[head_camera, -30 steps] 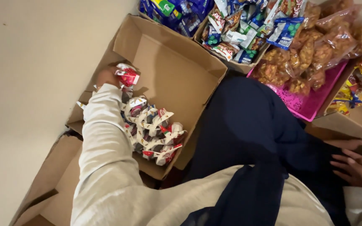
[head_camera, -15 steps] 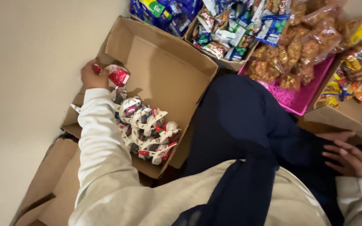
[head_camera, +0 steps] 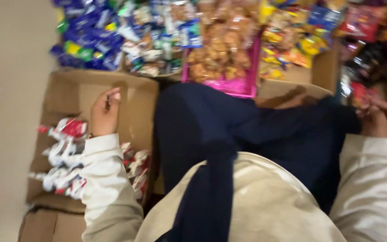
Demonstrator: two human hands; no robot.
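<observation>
Frame motion-blurred throughout; fine detail unreadable. Far left: open cardboard box (head_camera: 63, 96), its lower part holding a heap of red-and-white wrapped snack packets (head_camera: 63, 152); part of the heap is hidden under the cream sleeve (head_camera: 108, 183). Left hand (head_camera: 105, 114) hovers over the bare upper part of the box, just above the packets, fingers loosely curled, grip empty as far as the blur allows; a small dark mark near the fingertips cannot be identified. Below the box, a second cardboard flap (head_camera: 52, 226) is cut off by the frame edge. Top left to centre: blue and green snack bags (head_camera: 86, 40), then mixed white-and-blue packets (head_camera: 157, 36), containers beneath them not visible. Centre: pink tray (head_camera: 229, 85) filled with clear bags of brown snacks (head_camera: 220, 49). Dark garment (head_camera: 247, 130) covers the middle. Right of centre: brown box (head_camera: 310, 78) with yellow and orange packets (head_camera: 292, 45). Far right: right hand (head_camera: 381, 118), fingers curled beside a red packet (head_camera: 358, 92); contact cannot be determined, grip state unclear.
</observation>
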